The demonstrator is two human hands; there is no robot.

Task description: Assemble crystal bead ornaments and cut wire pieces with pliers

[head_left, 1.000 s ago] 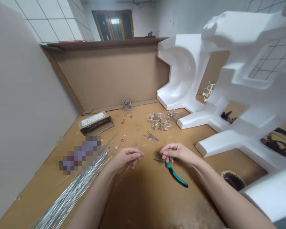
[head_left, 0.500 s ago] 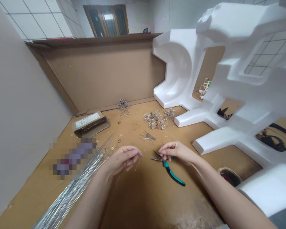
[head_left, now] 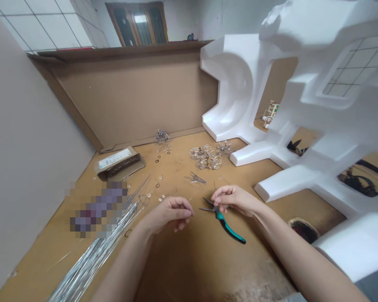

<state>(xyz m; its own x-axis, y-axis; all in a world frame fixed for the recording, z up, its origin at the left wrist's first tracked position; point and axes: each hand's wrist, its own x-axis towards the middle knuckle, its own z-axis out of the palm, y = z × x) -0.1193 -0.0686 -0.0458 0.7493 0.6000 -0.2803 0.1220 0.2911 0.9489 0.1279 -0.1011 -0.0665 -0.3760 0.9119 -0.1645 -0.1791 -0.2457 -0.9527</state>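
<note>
My left hand [head_left: 175, 213] is over the middle of the table, thumb and fingertips drawn together in a pinch. Whatever lies between them is too fine to make out. To its right, my right hand [head_left: 226, 198] has its fingers curled around one handle of the teal-handled pliers [head_left: 228, 228]. The pliers' jaws point left and are spread, with the other handle sticking out toward me. The thumb and forefinger of that hand are pinched together above the joint. Behind the hands lie short metal pins [head_left: 195, 178] and a cluster of bent wire pieces [head_left: 208, 158].
A bundle of long silvery wires [head_left: 94, 256] lies at left, beside a blurred-out item [head_left: 101, 207]. Further back are an open small box [head_left: 121, 163], small rings [head_left: 157, 185] and a tangled wire heap [head_left: 161, 135]. White foam packing [head_left: 277, 180] stands along the right, cardboard [head_left: 138, 92] behind.
My left hand has moved slightly right, nearer the pliers, and its fingers are more bent. The right hand and pliers have hardly shifted. The view has tilted a little.
</note>
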